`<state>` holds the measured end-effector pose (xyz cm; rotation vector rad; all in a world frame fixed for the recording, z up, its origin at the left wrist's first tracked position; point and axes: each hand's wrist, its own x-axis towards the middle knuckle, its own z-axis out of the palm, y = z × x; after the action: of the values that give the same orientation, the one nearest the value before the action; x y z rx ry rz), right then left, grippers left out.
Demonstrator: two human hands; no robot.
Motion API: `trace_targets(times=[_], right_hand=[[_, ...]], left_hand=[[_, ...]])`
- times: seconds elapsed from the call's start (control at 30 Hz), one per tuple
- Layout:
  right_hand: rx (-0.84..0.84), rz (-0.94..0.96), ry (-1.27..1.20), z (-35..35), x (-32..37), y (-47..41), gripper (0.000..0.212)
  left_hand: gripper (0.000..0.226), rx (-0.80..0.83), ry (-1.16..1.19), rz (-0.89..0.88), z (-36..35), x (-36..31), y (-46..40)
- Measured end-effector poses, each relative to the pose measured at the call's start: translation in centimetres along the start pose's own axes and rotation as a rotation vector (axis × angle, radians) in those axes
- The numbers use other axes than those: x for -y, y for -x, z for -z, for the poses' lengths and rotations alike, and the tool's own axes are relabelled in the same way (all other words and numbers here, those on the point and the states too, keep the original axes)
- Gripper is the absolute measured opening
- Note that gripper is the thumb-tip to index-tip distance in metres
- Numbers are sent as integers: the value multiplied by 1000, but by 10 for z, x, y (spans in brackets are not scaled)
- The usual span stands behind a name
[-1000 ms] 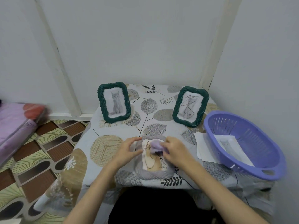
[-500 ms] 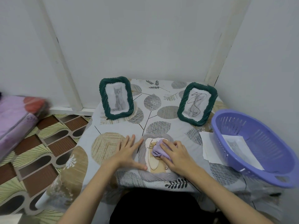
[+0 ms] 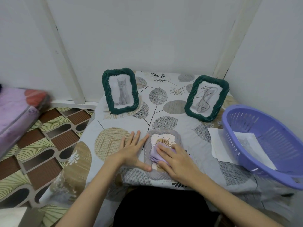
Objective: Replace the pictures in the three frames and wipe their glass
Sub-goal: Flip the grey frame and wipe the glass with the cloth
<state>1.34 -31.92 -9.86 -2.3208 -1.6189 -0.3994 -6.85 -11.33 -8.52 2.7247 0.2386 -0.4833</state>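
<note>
With two green frames (image 3: 120, 91) standing filled, we judge ourselves near the end: our flat left hand (image 3: 131, 151) steadies the grey frame (image 3: 162, 151) while our right hand (image 3: 177, 158) presses the cloth (image 3: 155, 155) onto its glass, fingers nearly straight.

Two frames (image 3: 120, 91) (image 3: 207, 98) upright behind flat frame (image 3: 177, 136); basket (image 3: 246, 110) right.

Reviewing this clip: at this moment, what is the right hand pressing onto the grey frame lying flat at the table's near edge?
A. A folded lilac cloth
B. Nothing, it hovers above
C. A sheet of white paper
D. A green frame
A. The right hand lies with flat fingers on a folded lilac cloth, pressing it onto the glass of the grey frame; the left hand rests flat beside it.
</note>
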Motion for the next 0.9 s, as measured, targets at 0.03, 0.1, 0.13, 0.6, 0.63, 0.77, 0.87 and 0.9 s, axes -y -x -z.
trace_targets(times=[0.03,0.1,0.13,0.6,0.63,0.77,0.87,0.9], right_hand=[[-13,-8,19,1,-6,5,53],[-12,-71,56,2,-17,6,57],[-10,-107,78,1,-21,1,57],[-64,-82,-182,-6,-26,-17,34],[-72,-116,-191,-8,-27,-24,35],[-11,-189,-276,-13,-13,-48,41],[65,-163,-360,-10,-7,-39,49],[64,-157,-373,-7,-10,-35,49]], left_hand=[[141,3,2,0,0,0,0],[136,7,-2,6,1,-1,1],[133,10,-5,10,1,-2,2],[128,-2,-23,17,1,-3,2],[128,0,-21,17,1,-3,2],[128,2,-19,14,2,-3,3],[128,-1,-8,10,2,-3,2],[127,-2,-8,8,2,-3,2]])
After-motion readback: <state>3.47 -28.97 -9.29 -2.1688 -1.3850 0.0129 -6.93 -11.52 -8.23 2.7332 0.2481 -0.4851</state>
